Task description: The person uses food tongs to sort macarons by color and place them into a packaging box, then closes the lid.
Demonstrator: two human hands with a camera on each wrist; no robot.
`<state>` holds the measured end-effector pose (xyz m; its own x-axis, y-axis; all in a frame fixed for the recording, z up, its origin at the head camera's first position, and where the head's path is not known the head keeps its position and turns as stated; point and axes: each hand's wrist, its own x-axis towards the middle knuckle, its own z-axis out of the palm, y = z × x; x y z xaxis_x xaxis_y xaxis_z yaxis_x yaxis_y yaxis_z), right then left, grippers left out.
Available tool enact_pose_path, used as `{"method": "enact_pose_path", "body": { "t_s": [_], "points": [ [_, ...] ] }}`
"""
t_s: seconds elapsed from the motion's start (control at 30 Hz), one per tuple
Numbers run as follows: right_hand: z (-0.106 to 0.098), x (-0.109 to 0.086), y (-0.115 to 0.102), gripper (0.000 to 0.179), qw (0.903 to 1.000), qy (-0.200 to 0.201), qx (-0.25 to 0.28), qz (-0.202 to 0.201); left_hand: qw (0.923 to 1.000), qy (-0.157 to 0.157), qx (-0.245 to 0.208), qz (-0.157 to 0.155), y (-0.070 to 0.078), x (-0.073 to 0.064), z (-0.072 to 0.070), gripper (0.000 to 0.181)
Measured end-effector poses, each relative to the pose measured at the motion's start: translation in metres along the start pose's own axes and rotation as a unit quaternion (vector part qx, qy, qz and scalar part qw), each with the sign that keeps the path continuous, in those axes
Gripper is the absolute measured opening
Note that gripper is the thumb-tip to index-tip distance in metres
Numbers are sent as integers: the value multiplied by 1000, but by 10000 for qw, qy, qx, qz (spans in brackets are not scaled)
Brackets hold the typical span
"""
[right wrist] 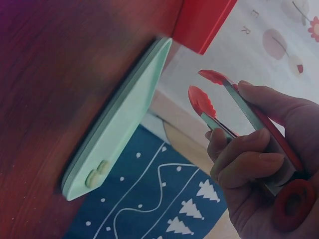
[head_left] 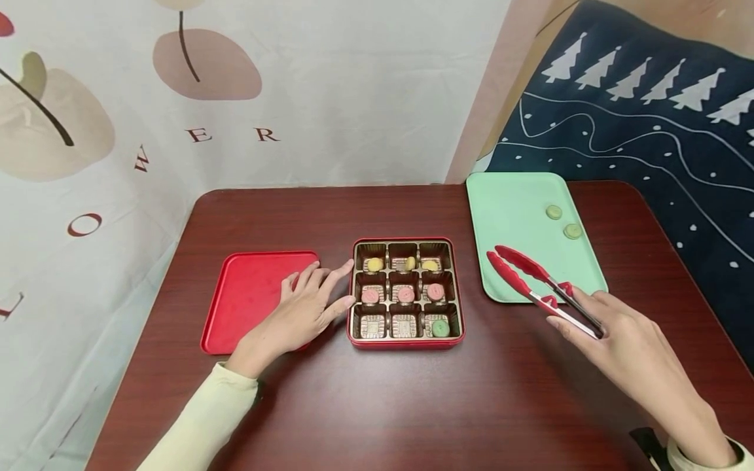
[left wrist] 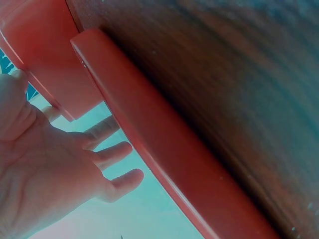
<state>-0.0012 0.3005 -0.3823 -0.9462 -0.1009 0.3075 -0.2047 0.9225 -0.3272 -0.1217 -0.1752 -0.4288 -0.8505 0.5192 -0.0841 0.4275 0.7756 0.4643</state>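
While our left hand (head_left: 306, 307) is lying flat with fingers spread, half on the flat red tin lid (head_left: 247, 297) and touching the left wall of the square red nine-compartment tin (head_left: 406, 341), our right hand (head_left: 618, 343) is gripping the red-tipped metal tongs (head_left: 533, 278). Their tips are standing apart, holding nothing, over the near left corner of the mint-green plastic tray (head_left: 512, 209). Two small round green cookies (head_left: 562, 221) are sitting on that tray.

The wall cloth (head_left: 330, 98) behind the table (head_left: 412, 405) bears scattered brown letters: O, W, E, R.
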Motion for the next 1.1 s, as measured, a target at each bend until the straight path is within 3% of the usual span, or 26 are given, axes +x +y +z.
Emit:
{"method": "enact_pose_path", "body": {
  "t_s": [0.67,1.1],
  "points": [
    [1,3,43,65,9974,-184,-79,692,9999,140,-38,85,1,-1,0,68],
    [0,6,59,72,9931,-334,-159,1116,9997,169,-59,139,0,-1,2,69]
  ]
}}
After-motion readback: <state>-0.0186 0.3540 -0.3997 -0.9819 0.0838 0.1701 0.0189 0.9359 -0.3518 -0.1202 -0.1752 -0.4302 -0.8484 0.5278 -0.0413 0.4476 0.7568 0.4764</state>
